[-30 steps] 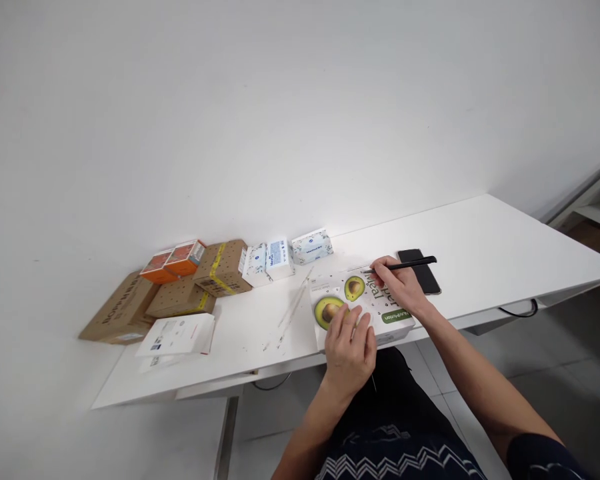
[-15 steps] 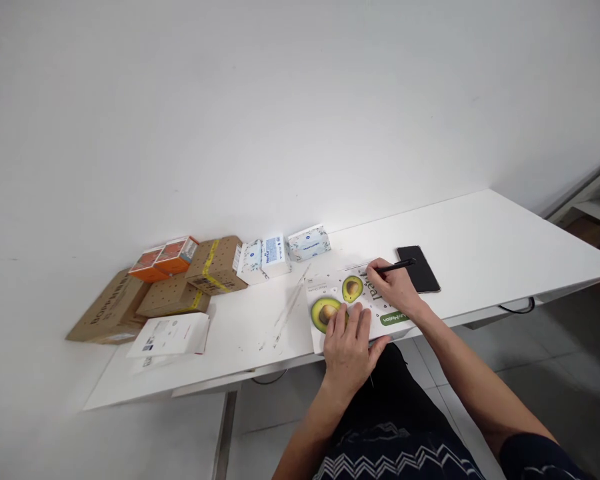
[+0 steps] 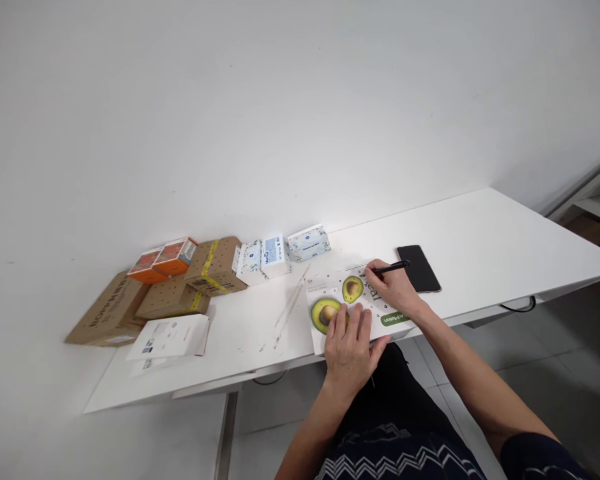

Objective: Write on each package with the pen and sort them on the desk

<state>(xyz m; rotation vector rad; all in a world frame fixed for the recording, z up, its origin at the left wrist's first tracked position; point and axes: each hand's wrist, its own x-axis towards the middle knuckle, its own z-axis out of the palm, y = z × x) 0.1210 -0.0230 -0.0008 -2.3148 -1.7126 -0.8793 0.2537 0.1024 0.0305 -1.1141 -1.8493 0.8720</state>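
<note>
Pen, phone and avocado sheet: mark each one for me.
pen (image 3: 394, 268), head view, on the middle of its black barrel, held in the right hand (image 3: 394, 288)
phone (image 3: 420, 270), head view, on its dark screen
avocado sheet (image 3: 353, 289), head view, on the smaller printed avocado

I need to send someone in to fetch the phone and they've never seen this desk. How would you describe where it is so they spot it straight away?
Start at the long white table against the white wall. Toward its right half, a person's right hand holds a black pen over an avocado-printed box. Just right of that hand lies the phone: a flat black slab, the table's only dark, glossy thing.
</note>
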